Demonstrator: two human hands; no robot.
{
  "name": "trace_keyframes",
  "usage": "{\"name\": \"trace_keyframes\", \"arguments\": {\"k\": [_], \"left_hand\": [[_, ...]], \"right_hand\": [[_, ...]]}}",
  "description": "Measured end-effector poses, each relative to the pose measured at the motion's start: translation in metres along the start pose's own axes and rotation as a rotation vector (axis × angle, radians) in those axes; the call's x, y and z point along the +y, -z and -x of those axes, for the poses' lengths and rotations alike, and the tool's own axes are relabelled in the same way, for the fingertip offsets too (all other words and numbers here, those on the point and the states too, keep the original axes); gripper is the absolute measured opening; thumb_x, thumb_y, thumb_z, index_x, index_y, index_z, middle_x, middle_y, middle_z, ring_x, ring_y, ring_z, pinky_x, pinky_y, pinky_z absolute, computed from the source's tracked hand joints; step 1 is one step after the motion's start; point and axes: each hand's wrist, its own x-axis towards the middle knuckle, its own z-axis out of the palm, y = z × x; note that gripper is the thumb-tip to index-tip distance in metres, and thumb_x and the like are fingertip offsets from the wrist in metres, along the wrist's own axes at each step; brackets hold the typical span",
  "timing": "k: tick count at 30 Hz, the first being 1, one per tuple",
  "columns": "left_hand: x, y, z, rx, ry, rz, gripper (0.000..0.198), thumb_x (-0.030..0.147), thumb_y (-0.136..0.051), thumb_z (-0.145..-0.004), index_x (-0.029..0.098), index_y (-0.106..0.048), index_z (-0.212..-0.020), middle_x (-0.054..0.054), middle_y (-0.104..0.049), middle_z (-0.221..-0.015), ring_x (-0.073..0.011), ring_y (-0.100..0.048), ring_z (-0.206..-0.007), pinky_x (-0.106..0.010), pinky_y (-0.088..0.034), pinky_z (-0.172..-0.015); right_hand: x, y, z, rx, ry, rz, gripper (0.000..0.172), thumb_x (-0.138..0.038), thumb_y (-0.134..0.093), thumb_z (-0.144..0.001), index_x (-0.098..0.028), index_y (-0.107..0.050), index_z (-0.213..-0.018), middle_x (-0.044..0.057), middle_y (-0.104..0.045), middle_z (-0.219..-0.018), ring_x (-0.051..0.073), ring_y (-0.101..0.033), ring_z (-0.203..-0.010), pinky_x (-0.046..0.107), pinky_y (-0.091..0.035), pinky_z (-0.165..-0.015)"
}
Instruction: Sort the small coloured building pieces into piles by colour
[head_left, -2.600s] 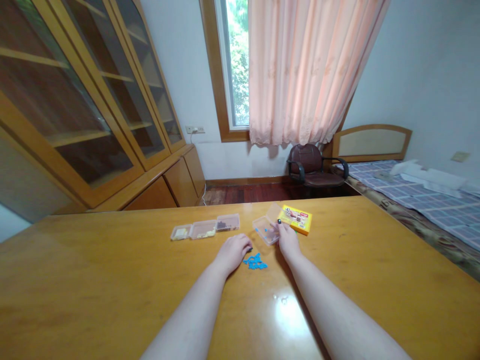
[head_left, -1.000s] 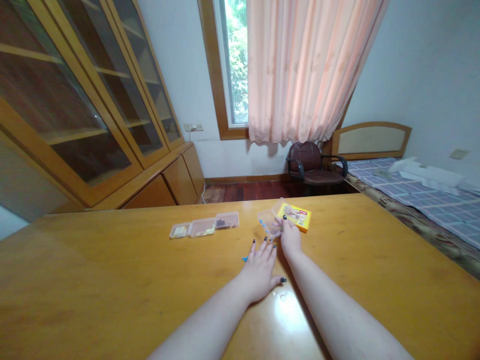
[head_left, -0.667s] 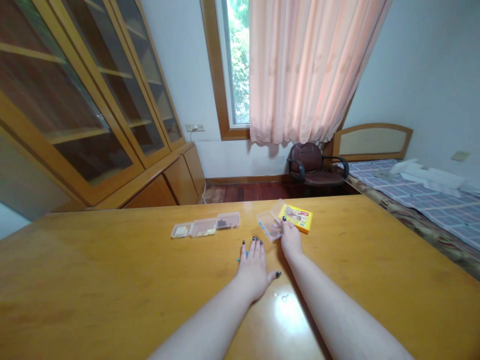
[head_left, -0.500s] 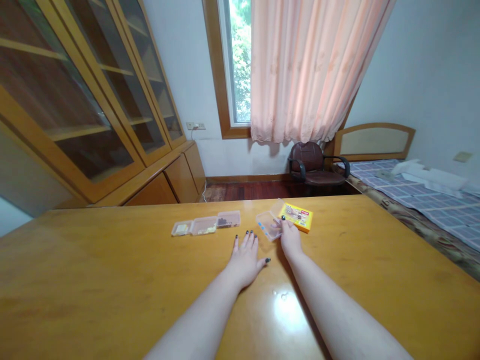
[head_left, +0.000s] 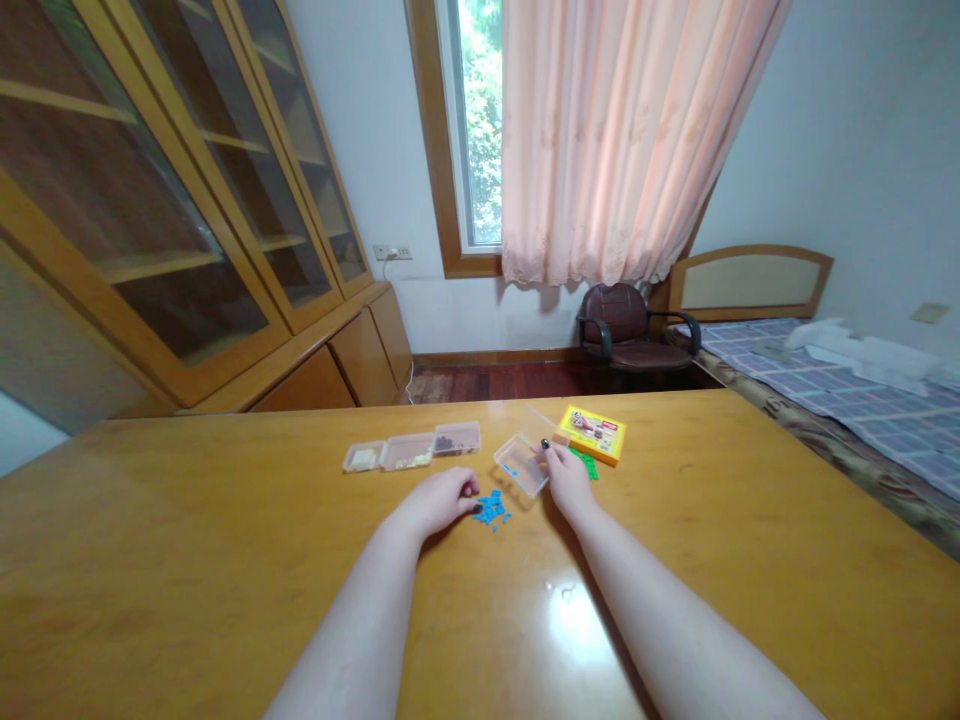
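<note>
lying just to the right of the left hand [head_left: 439, 500], the blue pieces [head_left: 491, 510] form a small heap on the table [head_left: 225, 560]. the hand is curled, fingertips beside the heap; whether they pinch a piece cannot be told. the right hand [head_left: 568, 480] grips the near right end of the open clear box [head_left: 519, 467], which sits askew just beyond the heap. the left hand is the nearer to the pieces.
</note>
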Motion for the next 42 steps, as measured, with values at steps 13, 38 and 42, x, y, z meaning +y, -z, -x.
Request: {"name": "trace_keyframes", "arguments": {"k": [13, 38, 42], "left_hand": [[0.005, 0.002, 0.002, -0.045, 0.106, -0.088, 0.013, 0.025, -0.051, -0.079, 0.018, -0.062, -0.079, -0.004, -0.068, -0.082, -0.0168, -0.057, -0.072, -0.024, -0.036, -0.06], [0.015, -0.011, -0.008, 0.226, -0.19, 0.024, 0.016, 0.02, -0.048, -0.086, 0.02, -0.063, -0.091, -0.004, -0.061, -0.096, -0.0166, -0.057, -0.091, -0.028, -0.044, -0.084], [0.011, -0.013, -0.008, 0.111, -0.225, -0.031, 0.019, 0.026, -0.048, -0.088, 0.023, -0.066, -0.093, -0.004, -0.061, -0.098, -0.0161, -0.058, -0.09, -0.026, -0.044, -0.084]], "right_hand": [[-0.008, -0.001, 0.006, -0.067, 0.011, 0.095, 0.042, -0.048, -0.041, -0.083, -0.018, -0.07, -0.079, 0.007, -0.071, -0.084, 0.023, -0.062, -0.08, 0.03, -0.043, -0.071], [-0.009, 0.004, 0.004, 0.008, 0.026, 0.075, 0.039, -0.046, -0.042, -0.081, -0.017, -0.068, -0.076, 0.008, -0.071, -0.081, 0.023, -0.061, -0.08, 0.031, -0.042, -0.072], [-0.007, 0.004, 0.003, 0.005, 0.012, 0.058, 0.039, -0.045, -0.042, -0.081, -0.017, -0.07, -0.077, 0.008, -0.071, -0.081, 0.024, -0.062, -0.081, 0.031, -0.043, -0.072]]}}
